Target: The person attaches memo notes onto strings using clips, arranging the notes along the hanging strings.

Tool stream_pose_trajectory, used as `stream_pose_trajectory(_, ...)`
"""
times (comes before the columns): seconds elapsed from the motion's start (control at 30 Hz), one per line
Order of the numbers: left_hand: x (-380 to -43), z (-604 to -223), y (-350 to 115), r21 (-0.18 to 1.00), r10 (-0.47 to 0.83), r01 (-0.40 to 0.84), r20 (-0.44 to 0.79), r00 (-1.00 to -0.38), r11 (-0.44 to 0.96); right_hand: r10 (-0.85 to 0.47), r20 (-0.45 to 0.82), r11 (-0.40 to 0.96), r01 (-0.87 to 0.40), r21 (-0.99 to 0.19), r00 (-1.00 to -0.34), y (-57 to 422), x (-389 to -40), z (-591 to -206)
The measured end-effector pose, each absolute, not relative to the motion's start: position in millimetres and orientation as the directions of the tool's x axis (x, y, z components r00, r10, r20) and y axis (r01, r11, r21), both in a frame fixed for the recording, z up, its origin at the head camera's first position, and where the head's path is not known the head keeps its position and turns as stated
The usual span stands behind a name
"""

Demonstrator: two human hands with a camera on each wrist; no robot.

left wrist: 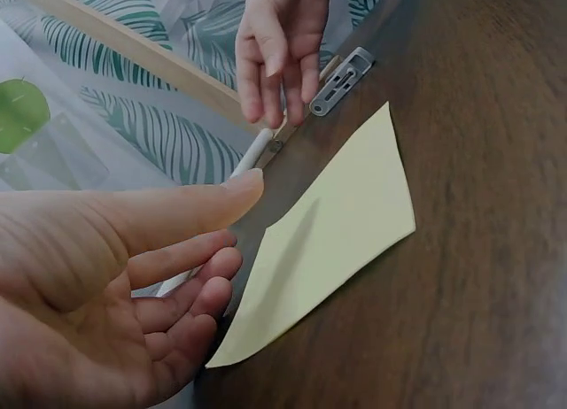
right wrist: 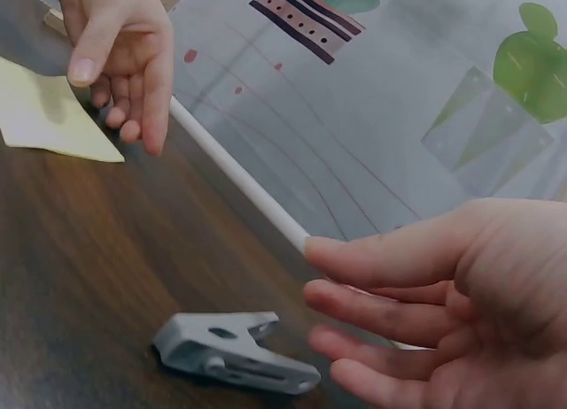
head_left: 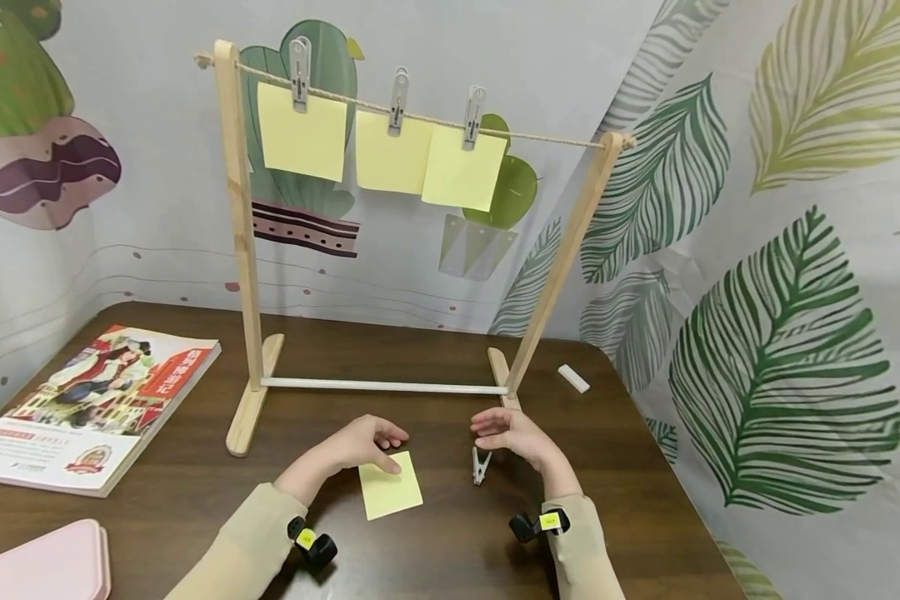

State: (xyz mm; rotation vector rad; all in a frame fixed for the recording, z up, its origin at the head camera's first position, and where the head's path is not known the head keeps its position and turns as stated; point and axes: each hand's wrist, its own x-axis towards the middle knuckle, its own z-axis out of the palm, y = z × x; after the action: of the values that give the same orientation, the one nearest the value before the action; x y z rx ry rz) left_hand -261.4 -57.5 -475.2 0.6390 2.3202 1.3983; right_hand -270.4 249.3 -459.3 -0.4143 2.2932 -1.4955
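My left hand (head_left: 360, 442) hovers over a yellow sticky note (head_left: 392, 493) on the table, its fingers relaxed and holding nothing. In the left wrist view the note (left wrist: 328, 241) lies just past the thumb, one edge lifting a little. Near a grey clothespin (head_left: 481, 467) is my right hand (head_left: 516, 433), fingers loosely bent and nothing in them. The right wrist view has that clothespin (right wrist: 235, 351) lying on its side on the wood, beside the fingertips. Above, three yellow notes (head_left: 302, 133) hang from a rope (head_left: 547, 137), each held by a clothespin (head_left: 398, 102).
A wooden stand (head_left: 243, 225) with a white crossbar (head_left: 382, 385) rises behind my hands. At left lie a thick book (head_left: 67, 417) and a pink case (head_left: 41, 567). A small white block (head_left: 573, 378) sits at the right rear of the dark table (head_left: 607, 467).
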Motion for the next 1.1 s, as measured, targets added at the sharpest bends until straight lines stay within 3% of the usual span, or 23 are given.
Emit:
stream_pose_trajectory(0.37, -255.1, -474.1, -55.3, 0.846, 0.551, 0.231, -0.086, -0.83, 0.481, -0.547, -0.178, 0.474, -0.127, -0.872, -0.818, 258.5, -266.0, -462.6)
stream_pose_trajectory(0.7, -251.4, -470.9, -59.6, 0.757, 0.612, 0.375, -0.04, -0.79, 0.534, -0.636, -0.162, 0.525, -0.269, -0.808, -0.754, 256.9, -265.9, -459.0)
stream_pose_trajectory(0.9, -252.0, -471.1, -59.6, 0.744, 0.608, 0.385, -0.037, -0.793, 0.547, -0.621, -0.139, 0.515, -0.268, -0.814, -0.771, 252.7, -267.1, -461.9)
stream_pose_trajectory(1.1, -251.8, -468.6, -58.1, 0.752, 0.615, 0.386, -0.032, -0.788, 0.534, -0.552, -0.093, 0.501, -0.24, -0.831, -0.829, 248.4, -269.8, -469.1)
